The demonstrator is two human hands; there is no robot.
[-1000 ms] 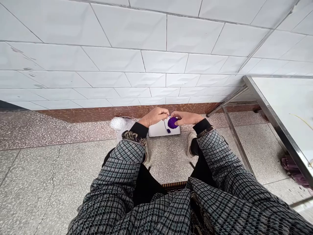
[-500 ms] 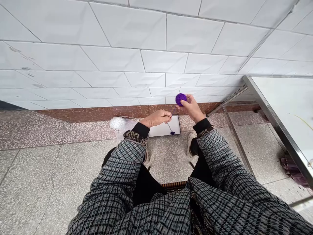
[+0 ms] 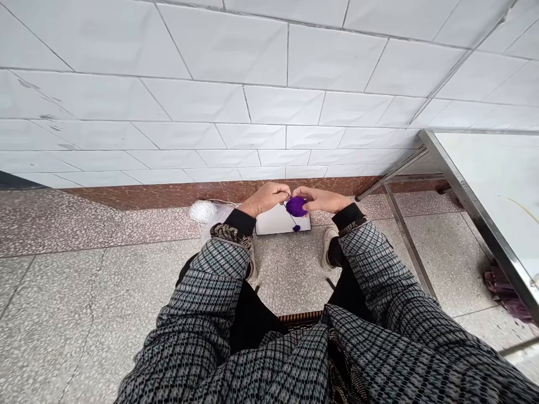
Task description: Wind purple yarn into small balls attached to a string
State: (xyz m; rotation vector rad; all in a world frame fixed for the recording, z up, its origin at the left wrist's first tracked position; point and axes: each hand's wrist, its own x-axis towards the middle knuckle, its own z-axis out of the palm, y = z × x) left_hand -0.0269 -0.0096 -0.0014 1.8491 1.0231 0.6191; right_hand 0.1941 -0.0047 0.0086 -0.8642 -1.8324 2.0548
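My right hand (image 3: 322, 200) is closed around a purple ball of yarn (image 3: 296, 206), with the thumb below it and the fingers over its top. Beside it, my left hand (image 3: 268, 198) pinches the purple yarn strand between thumb and fingers. From there the strand runs down past the ball to a small purple clump of yarn (image 3: 296, 228). That clump lies at the near edge of a shallow white box (image 3: 273, 221) with a dark rim, on the floor below my hands. The ball and hands hide the box's far part.
A white yarn ball (image 3: 202, 211) in clear plastic lies on the floor left of the box. The tiled wall (image 3: 272, 136) rises close in front. A metal-framed table (image 3: 492, 191) stands at the right. My shoes (image 3: 329, 247) flank the box.
My right hand has lowered the purple ball and turned it leftward, close to my left hand. The left hand has risen slightly, still pinching the strand.
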